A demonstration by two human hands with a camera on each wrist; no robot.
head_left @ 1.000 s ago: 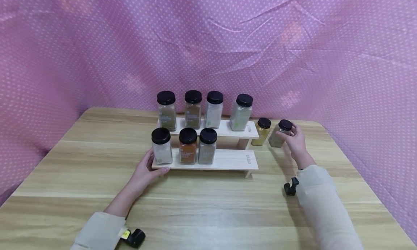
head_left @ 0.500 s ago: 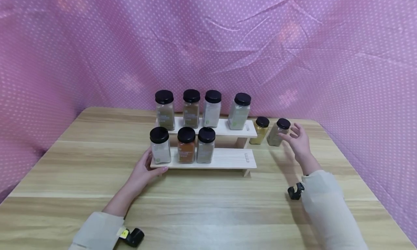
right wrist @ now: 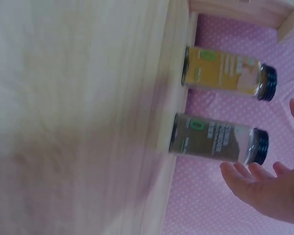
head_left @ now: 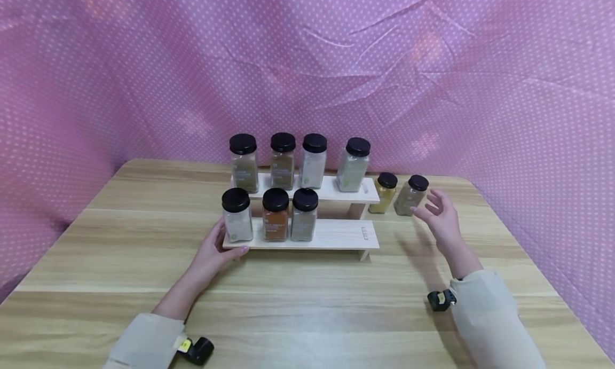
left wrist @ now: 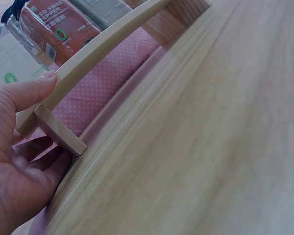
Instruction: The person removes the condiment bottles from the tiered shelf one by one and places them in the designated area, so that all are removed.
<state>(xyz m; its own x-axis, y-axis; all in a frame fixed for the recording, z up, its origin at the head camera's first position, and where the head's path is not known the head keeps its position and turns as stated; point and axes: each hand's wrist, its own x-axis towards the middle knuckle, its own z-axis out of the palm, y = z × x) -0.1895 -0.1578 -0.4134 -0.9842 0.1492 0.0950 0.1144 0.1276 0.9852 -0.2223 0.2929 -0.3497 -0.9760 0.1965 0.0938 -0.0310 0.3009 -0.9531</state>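
Observation:
My left hand (head_left: 211,251) grips the left end of a two-step wooden spice rack (head_left: 341,234). In the left wrist view the thumb lies on the lower board's edge and the fingers curl by its leg (left wrist: 61,131). On the lower step stand a white spice jar (head_left: 238,224), a red-orange one (head_left: 276,225) and a greyish one (head_left: 303,225). My right hand (head_left: 442,219), with loosely bent fingers and nothing in it, is just right of a grey-brown spice jar (head_left: 408,199). A yellow spice jar (head_left: 382,197) stands between that jar and the rack.
Several black-lidded jars, among them a pale green one (head_left: 353,171), stand on the upper step. The wooden table (head_left: 307,310) ends at a pink dotted cloth (head_left: 307,64) behind it. A small black camera hangs at each wrist.
My right hand has let go of the grey-brown jar and drawn back to the right and toward me. The jar stays upright on the table. My left hand keeps its hold on the rack.

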